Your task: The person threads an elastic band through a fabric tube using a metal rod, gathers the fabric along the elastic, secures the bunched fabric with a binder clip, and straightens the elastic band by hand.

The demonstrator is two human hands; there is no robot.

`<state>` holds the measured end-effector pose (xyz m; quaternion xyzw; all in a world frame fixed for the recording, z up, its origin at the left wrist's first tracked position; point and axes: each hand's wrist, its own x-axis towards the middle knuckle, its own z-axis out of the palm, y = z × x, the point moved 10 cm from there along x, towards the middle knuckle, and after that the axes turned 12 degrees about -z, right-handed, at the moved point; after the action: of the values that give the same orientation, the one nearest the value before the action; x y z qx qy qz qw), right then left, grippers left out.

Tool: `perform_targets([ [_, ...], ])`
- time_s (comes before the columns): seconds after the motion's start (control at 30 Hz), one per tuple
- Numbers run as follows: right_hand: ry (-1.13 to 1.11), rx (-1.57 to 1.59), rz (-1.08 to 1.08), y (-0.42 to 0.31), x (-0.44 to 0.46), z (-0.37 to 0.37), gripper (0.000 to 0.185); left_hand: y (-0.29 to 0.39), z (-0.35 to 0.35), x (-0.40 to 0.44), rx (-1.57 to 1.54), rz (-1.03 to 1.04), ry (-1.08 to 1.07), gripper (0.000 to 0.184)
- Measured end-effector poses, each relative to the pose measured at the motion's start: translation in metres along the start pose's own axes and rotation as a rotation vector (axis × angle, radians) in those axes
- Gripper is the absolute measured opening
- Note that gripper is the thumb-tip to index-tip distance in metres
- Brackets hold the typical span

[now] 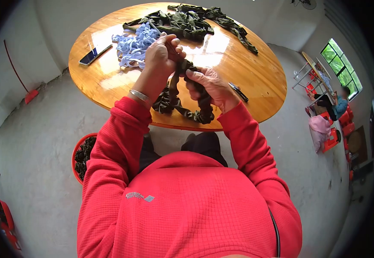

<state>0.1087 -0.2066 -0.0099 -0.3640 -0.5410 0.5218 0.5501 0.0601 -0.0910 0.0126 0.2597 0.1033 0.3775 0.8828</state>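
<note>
A gathered dark green fabric strip (205, 101) hangs in a loop between my hands, over the near edge of the round wooden table (255, 73). My left hand (163, 53) is closed, its fingers pinched together at the strip's upper end; a thin tool seems to stick out above it. Thumb and fingers of my right hand (213, 86) grip the strip just to the right. A pile of light blue elastic bands (133, 47) lies beyond my left hand. Dark green cloth pieces (187, 23) are heaped at the table's far side.
A phone (93, 56) rests at the table's left and a small black-handled tool (238, 92) at its right. On the floor at lower left stands a red tub (75, 161) of dark pieces. Far right, a seated person (341, 105) is near another table and a pink bag (320, 129).
</note>
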Motion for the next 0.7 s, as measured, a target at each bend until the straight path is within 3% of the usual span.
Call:
perform_targets([
  [0.07, -0.019, 0.120, 0.053, 0.008, -0.003, 0.002, 0.021, 0.008, -0.010, 0.000, -0.012, -0.011, 0.056, 0.017],
  [0.13, -0.065, 0.185, 0.096, 0.013, -0.017, 0.006, 0.017, 0.031, -0.035, 0.019, -0.109, -0.021, -0.037, 0.014],
  [0.17, -0.089, 0.157, 0.116, 0.017, -0.024, 0.005, 0.017, 0.052, -0.044, 0.011, -0.098, 0.086, 0.045, 0.014],
  [0.2, -0.113, 0.128, 0.136, 0.021, -0.032, 0.003, 0.017, 0.069, -0.047, 0.010, -0.115, 0.073, -0.034, 0.017],
  [0.23, -0.138, 0.097, 0.155, 0.024, -0.038, 0.000, 0.017, 0.086, -0.066, 0.006, -0.136, 0.133, 0.112, 0.020],
  [0.4, -0.205, -0.108, 0.213, 0.018, -0.060, -0.018, 0.022, 0.161, -0.118, -0.009, -0.101, 0.277, 0.235, 0.014],
  [0.5, -0.202, -0.194, 0.240, 0.022, -0.072, -0.028, 0.019, 0.207, -0.123, -0.034, -0.078, 0.360, 0.278, 0.030],
  [0.67, -0.264, -0.350, 0.199, 0.016, -0.055, -0.009, 0.021, 0.198, -0.099, -0.028, -0.024, 0.294, 0.186, 0.029],
  [0.7, -0.265, -0.343, 0.174, 0.016, -0.046, -0.005, 0.012, 0.185, -0.098, -0.017, -0.011, 0.253, 0.151, 0.027],
])
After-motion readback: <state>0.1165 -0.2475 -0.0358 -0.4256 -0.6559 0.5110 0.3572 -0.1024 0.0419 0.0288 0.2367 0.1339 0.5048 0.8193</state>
